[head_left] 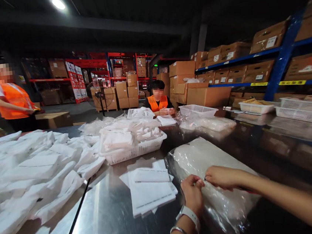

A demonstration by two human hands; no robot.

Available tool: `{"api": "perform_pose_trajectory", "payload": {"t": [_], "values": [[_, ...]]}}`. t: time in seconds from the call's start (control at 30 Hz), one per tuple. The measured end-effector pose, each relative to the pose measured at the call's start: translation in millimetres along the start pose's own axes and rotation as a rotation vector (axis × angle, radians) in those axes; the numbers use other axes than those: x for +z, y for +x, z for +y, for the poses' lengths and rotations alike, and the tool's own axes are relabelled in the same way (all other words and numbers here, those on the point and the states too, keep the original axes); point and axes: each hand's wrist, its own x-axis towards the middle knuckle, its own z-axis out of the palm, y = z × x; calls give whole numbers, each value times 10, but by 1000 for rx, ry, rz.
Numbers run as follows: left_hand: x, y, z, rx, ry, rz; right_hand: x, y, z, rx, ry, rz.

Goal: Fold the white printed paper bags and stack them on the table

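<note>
Both hands are pinching the top of a clear plastic bag (206,171) lying on the shiny metal surface (108,219): left hand (193,195) and right hand (220,177) meet fingertip to fingertip on its near side. A small stack of folded white pieces (149,192) sits just left of it, and a white basket (133,149) behind is full of more.

Bare forearms; left wrist (189,214) wears a white band, perhaps a bangle.

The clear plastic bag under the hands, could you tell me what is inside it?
The clear plastic bag holds pale white material, blurred by the film. The left hand and right hand cover part of it.
</note>
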Motion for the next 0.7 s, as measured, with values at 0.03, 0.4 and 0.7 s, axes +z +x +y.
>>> {"api": "perform_pose_trajectory", "payload": {"t": [0.03, 0.4, 0.7], "values": [[0, 1, 1, 1, -14, -6, -6, 6, 5, 2, 3, -12], [9, 12, -38, -12, -124, -42, -21, -122, 60, -82, -58, 8], [-13, -22, 26, 6, -157, -46, -5, -196, 111, -103, -111, -56]]}}
